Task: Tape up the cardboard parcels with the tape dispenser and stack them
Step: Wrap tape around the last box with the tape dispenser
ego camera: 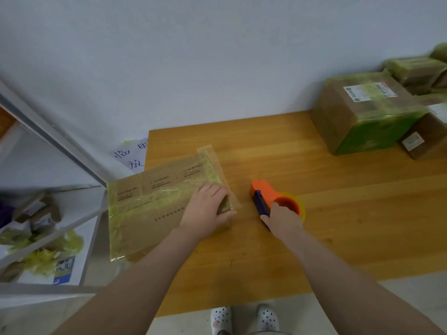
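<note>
On the far left stands a grey metal shelf (60, 147) with small boxes (41, 213) and crumpled yellow-green tape scraps (55, 252). A white paper (130, 155) beside the table shows big handwritten signs, 临 and 放 among them. A flat cardboard parcel (145, 209) lies on the table's left edge and sticks out past it. Shiny yellow-green tape covers it, and its print is too tiny to read. The left hand (205, 211) holds the parcel's right end, its grip bent over the edge. Near it, the right hand (283, 221) has its grip wrapped round the blue handle of the orange plastic dispenser (268, 194), which sits on the smooth wooden table (350, 226). Far right, a stack (362, 117) of taped brown boxes stands by the wall. One box has a white label, too blurry to read.
</note>
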